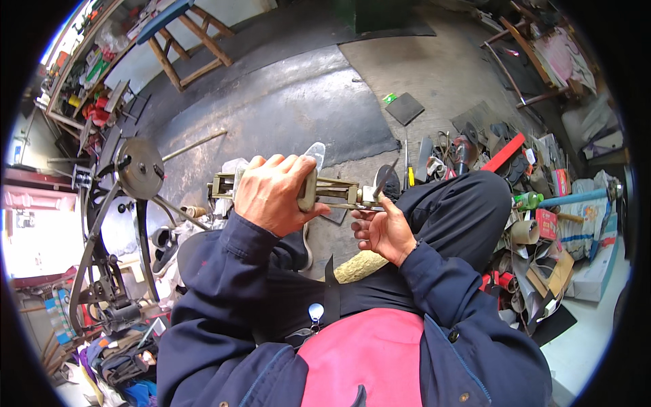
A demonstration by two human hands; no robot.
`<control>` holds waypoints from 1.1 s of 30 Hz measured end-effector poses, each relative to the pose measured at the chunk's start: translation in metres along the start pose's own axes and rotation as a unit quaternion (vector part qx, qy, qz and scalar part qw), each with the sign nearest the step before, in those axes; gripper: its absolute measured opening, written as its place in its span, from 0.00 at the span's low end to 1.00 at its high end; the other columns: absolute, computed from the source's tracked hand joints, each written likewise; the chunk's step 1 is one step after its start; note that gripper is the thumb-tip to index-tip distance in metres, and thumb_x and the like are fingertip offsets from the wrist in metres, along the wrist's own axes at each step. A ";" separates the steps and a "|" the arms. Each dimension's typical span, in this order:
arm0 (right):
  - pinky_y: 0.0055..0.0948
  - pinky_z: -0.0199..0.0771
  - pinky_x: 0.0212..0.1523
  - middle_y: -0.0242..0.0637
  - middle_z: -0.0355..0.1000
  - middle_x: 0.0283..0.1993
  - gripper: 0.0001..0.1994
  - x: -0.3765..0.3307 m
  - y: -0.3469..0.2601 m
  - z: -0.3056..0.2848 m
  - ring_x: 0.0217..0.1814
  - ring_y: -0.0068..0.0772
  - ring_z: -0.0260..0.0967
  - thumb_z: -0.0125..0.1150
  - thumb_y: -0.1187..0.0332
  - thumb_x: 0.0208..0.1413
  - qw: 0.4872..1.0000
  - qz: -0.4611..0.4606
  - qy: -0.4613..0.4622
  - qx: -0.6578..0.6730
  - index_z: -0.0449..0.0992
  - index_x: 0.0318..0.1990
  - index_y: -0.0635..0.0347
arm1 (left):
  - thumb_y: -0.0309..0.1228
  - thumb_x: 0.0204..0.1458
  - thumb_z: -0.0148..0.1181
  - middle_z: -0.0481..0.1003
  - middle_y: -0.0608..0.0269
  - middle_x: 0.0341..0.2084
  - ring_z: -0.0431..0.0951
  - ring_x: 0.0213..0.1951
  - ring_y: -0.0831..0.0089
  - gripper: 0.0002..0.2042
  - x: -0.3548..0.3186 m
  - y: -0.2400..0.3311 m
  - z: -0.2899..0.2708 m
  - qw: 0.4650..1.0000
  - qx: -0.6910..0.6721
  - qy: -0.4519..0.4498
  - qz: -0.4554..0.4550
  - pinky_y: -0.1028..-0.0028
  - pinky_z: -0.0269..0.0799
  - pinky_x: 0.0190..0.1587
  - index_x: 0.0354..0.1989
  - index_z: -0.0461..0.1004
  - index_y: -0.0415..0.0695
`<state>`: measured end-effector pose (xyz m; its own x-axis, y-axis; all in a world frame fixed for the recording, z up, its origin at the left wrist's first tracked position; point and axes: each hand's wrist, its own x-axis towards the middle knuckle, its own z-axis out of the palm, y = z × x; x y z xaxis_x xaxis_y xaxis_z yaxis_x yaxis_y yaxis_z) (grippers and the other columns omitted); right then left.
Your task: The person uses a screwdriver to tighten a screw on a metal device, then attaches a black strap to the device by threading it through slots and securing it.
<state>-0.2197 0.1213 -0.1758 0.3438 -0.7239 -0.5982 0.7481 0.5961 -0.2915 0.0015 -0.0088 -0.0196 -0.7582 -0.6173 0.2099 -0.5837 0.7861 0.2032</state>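
One metal tool (336,190) sits wrapped in your left hand (272,195), seemingly for steadiness; whether your right hand (385,235) grips its right end, I cannot tell.

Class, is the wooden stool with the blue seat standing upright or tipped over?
Upright: the stool has its blue seat on top, with its wooden legs reaching down below it.

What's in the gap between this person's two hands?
In the head view, part of a narrow metal frame bridges it: the left hand grips the frame, and the right hand is at its right end.
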 end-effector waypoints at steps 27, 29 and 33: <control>0.30 0.81 0.42 0.45 0.74 0.58 0.32 -0.027 -0.048 0.009 0.57 0.34 0.72 0.45 0.43 0.68 0.949 -0.202 0.133 -0.204 0.75 0.59 0.66 | 0.50 0.30 0.80 0.77 0.62 0.33 0.78 0.36 0.61 0.35 -0.002 -0.006 0.005 0.998 -0.055 0.024 -0.009 0.63 0.69 0.42 0.47 0.74 0.45; 0.26 0.81 0.29 0.47 0.78 0.46 0.43 -0.026 -0.051 0.000 0.38 0.33 0.79 0.42 0.29 0.63 0.966 -0.068 0.060 -0.244 0.77 0.54 0.68 | 0.50 0.30 0.80 0.77 0.63 0.33 0.78 0.37 0.62 0.35 -0.001 -0.006 0.004 0.998 -0.052 0.022 -0.006 0.64 0.68 0.42 0.47 0.74 0.46; 0.33 0.82 0.38 0.53 0.77 0.51 0.41 -0.020 -0.044 0.001 0.45 0.41 0.78 0.43 0.33 0.65 0.987 0.011 -0.093 -0.131 0.72 0.60 0.70 | 0.48 0.30 0.80 0.78 0.65 0.34 0.78 0.38 0.64 0.34 -0.001 -0.003 0.005 0.998 -0.049 0.033 -0.014 0.65 0.68 0.42 0.47 0.75 0.47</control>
<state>-0.2591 0.1099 -0.1504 0.4746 -0.7469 -0.4657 0.5761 0.6636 -0.4772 0.0028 -0.0100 -0.0248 -0.7201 -0.6416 0.2644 -0.5703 0.7642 0.3012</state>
